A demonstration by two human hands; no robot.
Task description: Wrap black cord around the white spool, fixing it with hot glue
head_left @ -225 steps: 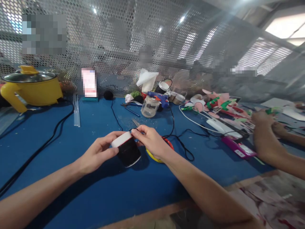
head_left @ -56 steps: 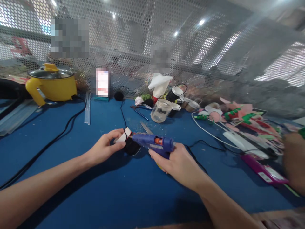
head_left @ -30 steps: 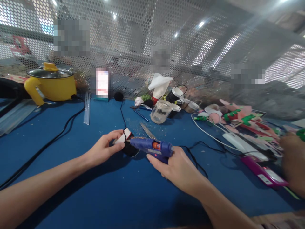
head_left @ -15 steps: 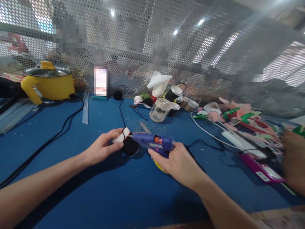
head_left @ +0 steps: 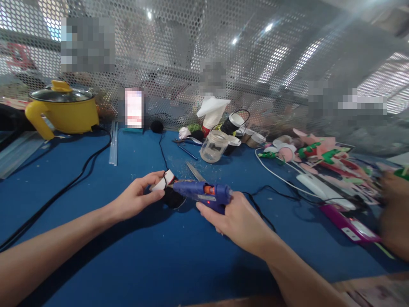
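Observation:
My left hand (head_left: pixel 136 199) grips a small black cup with a white rim (head_left: pixel 169 191), tipped on its side just above the blue table (head_left: pixel 128 264). My right hand (head_left: pixel 238 219) holds a blue glue gun (head_left: pixel 204 194) with an orange band, its nozzle pointing left against the cup's rim. A red light glows on the gun's body. A black cord (head_left: pixel 255 209) trails from the gun over the table to the right.
Scissors (head_left: pixel 194 171) lie just behind the cup. Farther back stand a clear jar (head_left: pixel 215 147), paper cups (head_left: pixel 212 111) and glue sticks (head_left: pixel 113 143). A yellow pot (head_left: pixel 62 108) sits far left. Felt pieces (head_left: pixel 319 151), a pink phone (head_left: pixel 348 226) and another person's hand (head_left: pixel 394 213) are on the right. A mesh screen (head_left: pixel 191 51) closes the back.
My right hand has taken up the glue gun and brought its nozzle to the cup in my left hand. Over the last second both hands stay nearly still.

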